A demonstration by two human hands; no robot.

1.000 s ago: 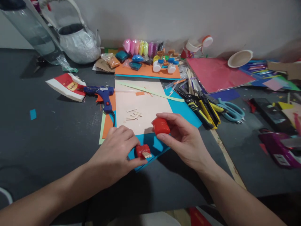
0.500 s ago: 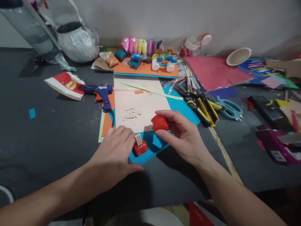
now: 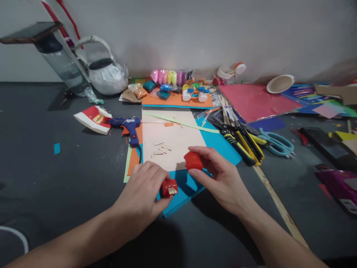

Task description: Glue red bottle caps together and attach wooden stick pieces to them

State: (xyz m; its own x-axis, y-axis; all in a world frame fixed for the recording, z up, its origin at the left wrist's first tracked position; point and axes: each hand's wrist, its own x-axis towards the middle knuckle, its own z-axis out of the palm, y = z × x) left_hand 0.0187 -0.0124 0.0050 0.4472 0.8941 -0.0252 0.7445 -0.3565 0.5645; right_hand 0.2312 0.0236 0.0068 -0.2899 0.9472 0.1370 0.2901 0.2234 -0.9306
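Observation:
My left hand (image 3: 146, 191) is closed around a small glossy red piece (image 3: 166, 183) low over the blue sheet. Several short pale sticks (image 3: 172, 191) stick out of it, their cut ends facing me. To the right, my right hand (image 3: 219, 176) grips a rounded, ridged red piece (image 3: 193, 160) between thumb and fingers, above the sheets. The two red pieces are apart. Just beyond them, several loose cut sticks (image 3: 162, 148) lie on the pale pink sheet (image 3: 178, 137), which overlaps the blue sheet (image 3: 178, 203).
A blue glue gun (image 3: 132, 128) lies left of the sheets, its nozzle by a red-and-white carton piece (image 3: 93, 119). Pliers and cutters (image 3: 240, 143) and blue-handled scissors (image 3: 277, 143) lie right. Behind are clay packets (image 3: 167, 77), a kettle (image 3: 107, 78) and a bottle (image 3: 65, 67).
My left hand has taken hold of the red piece with sticks and tipped it, so the sticks point toward me instead of up. My right hand keeps its red piece. The view has tilted upward.

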